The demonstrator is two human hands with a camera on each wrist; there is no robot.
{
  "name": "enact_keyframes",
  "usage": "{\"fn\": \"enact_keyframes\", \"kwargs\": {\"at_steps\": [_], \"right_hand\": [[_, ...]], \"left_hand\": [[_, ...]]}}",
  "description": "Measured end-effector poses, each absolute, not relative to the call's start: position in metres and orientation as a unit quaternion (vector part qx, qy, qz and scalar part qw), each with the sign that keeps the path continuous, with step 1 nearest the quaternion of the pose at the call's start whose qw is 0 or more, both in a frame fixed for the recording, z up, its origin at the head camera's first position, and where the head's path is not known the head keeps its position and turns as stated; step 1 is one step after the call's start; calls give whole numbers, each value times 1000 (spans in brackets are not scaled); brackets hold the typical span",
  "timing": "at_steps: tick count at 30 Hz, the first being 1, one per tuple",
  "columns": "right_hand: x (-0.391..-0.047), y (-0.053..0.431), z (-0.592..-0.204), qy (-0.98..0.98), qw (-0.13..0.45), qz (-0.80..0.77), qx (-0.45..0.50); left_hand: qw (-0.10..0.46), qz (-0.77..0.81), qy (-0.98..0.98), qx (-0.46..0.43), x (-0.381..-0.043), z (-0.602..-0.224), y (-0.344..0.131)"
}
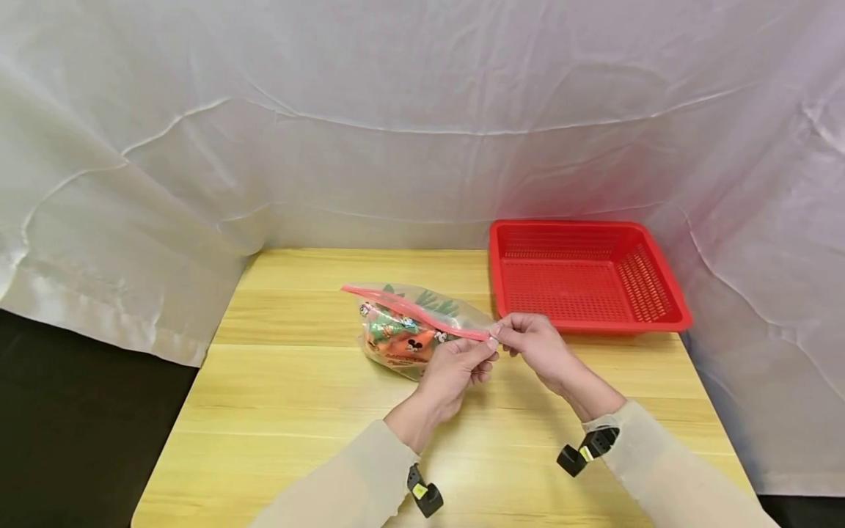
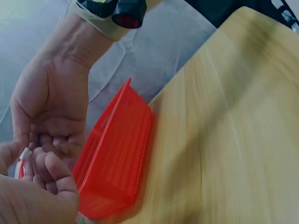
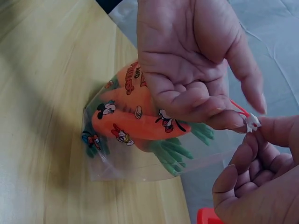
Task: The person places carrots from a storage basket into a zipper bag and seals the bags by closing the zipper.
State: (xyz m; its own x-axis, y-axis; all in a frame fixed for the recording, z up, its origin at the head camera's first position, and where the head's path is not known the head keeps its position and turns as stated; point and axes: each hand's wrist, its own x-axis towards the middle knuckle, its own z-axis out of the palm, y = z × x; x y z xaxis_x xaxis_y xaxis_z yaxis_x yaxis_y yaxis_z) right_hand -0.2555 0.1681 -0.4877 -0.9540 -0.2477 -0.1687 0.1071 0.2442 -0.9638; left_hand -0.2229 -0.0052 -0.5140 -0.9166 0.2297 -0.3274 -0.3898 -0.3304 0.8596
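A clear zip bag [image 1: 396,345] with a red zip strip [image 1: 422,314] and printed cartoon figures lies on the table. Inside it are orange carrots [image 3: 140,125] with green tops. At the strip's right end is a small white slider [image 3: 252,122]. My left hand [image 1: 452,374] pinches that end of the bag between thumb and forefinger. Right beside it, the thumb and forefinger of my right hand [image 1: 538,348] pinch the slider end, fingertips close to the left hand's. The other fingers of both hands are curled.
A red plastic basket [image 1: 590,323] with perforated walls stands at the back right of the wooden table [image 1: 277,411], just beyond my right hand. Pale cloth [image 1: 396,176] hangs behind the table and along its sides.
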Motion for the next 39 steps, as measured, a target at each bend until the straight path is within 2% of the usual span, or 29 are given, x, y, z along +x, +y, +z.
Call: {"fn": "enact_keyframes", "kwargs": {"at_steps": [12, 21, 29, 39], "right_hand": [[-254, 167, -486, 759, 172, -625, -63], [-252, 159, -486, 745, 174, -637, -98], [-251, 151, -485, 748, 157, -639, -88], [-250, 154, -484, 745, 185, -631, -111]], "left_hand": [[218, 845, 474, -114, -222, -511, -5], [175, 872, 439, -127, -220, -508, -3], [141, 879, 431, -147, -221, -503, -7], [226, 838, 479, -129, -233, -493, -35]]}}
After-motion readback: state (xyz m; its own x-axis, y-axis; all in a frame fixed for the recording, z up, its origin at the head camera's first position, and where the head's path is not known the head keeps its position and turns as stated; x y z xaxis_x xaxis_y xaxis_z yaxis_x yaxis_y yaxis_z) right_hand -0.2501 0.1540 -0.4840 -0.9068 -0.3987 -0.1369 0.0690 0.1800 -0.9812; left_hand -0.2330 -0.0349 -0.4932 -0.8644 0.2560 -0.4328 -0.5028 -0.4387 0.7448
